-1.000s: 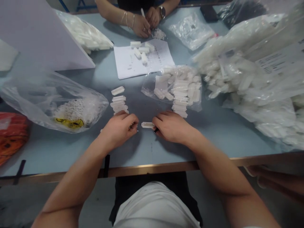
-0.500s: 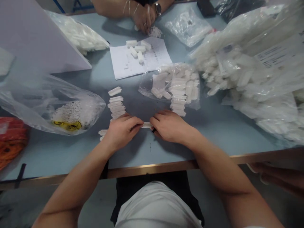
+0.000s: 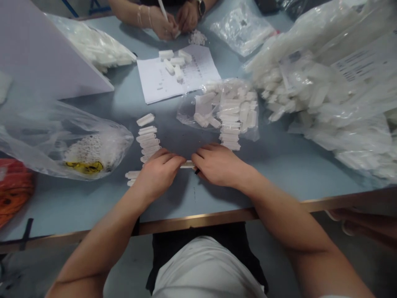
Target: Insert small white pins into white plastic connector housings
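My left hand (image 3: 158, 174) and my right hand (image 3: 217, 165) meet near the table's front edge, fingers curled. Between their fingertips lies a small white plastic connector (image 3: 187, 164), gripped at both ends. A dark thin item (image 3: 196, 171) pokes out under my right thumb. A row of finished white connectors (image 3: 149, 138) lies just beyond my left hand, with a couple more (image 3: 132, 175) to its left. An open clear bag of white connectors (image 3: 228, 109) sits just beyond my right hand.
A clear bag with small white parts and a yellow label (image 3: 83, 151) lies at left. Large bags of white parts (image 3: 325, 91) pile up at right. A printed sheet (image 3: 176, 76) carries several connectors. Another person's hands (image 3: 173, 20) work at the far edge. Something orange (image 3: 14, 190) sits far left.
My left hand has slid right and closed onto the connector, which a second ago lay apart from its fingers. The view has drifted slightly; the other person's hands have shifted.
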